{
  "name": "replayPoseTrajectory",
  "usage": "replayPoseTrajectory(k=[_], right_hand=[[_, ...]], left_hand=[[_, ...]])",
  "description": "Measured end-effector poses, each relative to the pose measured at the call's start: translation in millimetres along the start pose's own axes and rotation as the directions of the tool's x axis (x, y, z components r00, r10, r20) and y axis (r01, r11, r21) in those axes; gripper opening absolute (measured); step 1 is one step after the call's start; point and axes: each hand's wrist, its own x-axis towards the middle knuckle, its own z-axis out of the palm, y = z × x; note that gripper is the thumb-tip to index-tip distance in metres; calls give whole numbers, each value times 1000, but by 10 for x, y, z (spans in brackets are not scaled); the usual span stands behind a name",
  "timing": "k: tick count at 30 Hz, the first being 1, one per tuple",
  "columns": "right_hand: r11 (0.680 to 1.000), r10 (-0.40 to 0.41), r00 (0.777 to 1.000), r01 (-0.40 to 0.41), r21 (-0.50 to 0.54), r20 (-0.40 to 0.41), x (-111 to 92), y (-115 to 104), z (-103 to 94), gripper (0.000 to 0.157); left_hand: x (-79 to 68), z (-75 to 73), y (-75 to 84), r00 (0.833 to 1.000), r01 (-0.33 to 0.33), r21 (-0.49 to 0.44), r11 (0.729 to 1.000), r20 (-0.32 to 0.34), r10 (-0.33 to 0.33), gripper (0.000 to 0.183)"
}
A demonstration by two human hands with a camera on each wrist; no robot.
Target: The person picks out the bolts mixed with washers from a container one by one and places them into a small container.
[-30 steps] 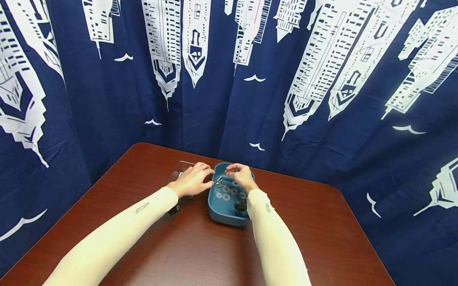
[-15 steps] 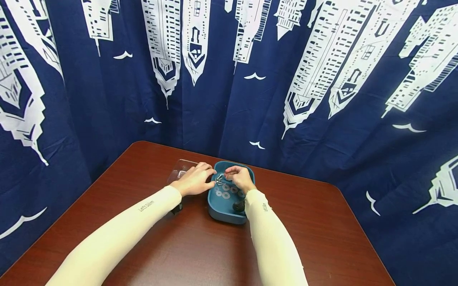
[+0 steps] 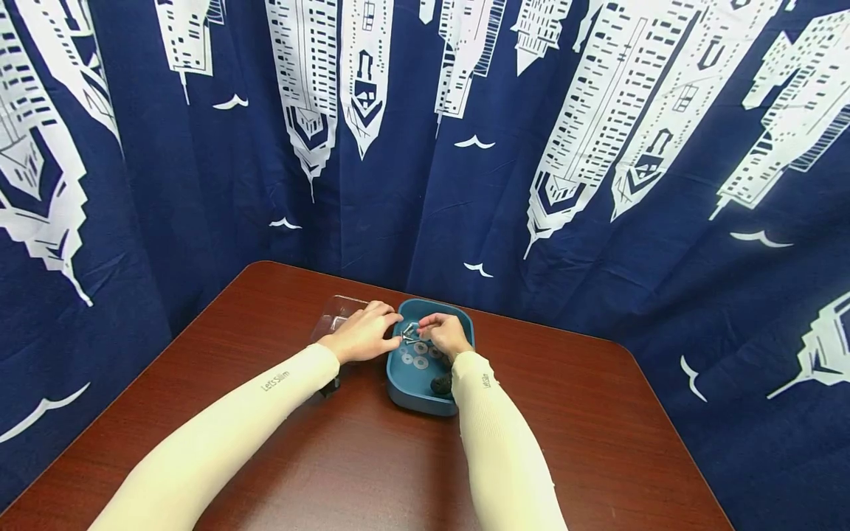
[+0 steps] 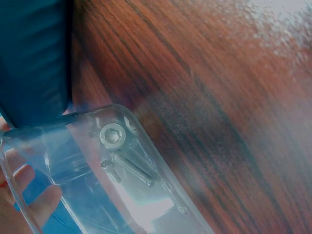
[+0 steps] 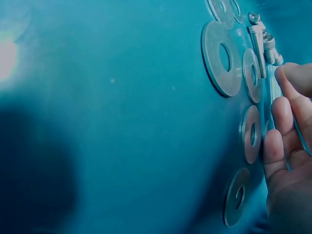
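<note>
While the left hand (image 3: pixel 361 332) has barely budged over the last second, the right hand (image 3: pixel 448 335) has sunk a bit and crept closer to the loose bolts (image 5: pixel 257 51) in the blue tray (image 3: pixel 420 403). The sleeve (image 3: pixel 505 457) swung over with it, so it now covers more of the washers (image 5: pixel 214 63) and the dark lump (image 3: pixel 440 385). My read: the fiddly part is down at the bolts now, not the washers.

As for the grip, the right fingers are curled in with thumb and forefinger tips about together, but honestly can't tell if they're pinching a bolt or nothing. The bolts sit right by those tips, near the tray's left edge; whether they touch, no idea. Left fingers are relaxed and spread, not clutching anything I can see, reaching across the clear box (image 4: pixel 102 195) to the tray's left rim.

Tray's near the far edge of the desk (image 3: pixel 558 398), and the box is beside it, on the far-left-corner side, with a few boxed bolts (image 4: pixel 134 170) inside.
</note>
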Motion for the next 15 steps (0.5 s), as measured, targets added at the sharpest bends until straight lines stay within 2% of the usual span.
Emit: replayPoseTrajectory(k=[8,15], right_hand=[[999,34,999,-34,-43,8,-13,32,42,27],[995,51,999,-51,-89,0,-1,37,69,22]], left_hand=[[-20,-13,33,1000,-3,1,1000,-5,3,51],[-26,-30,22,1000,0,0,1000,4,0,51]])
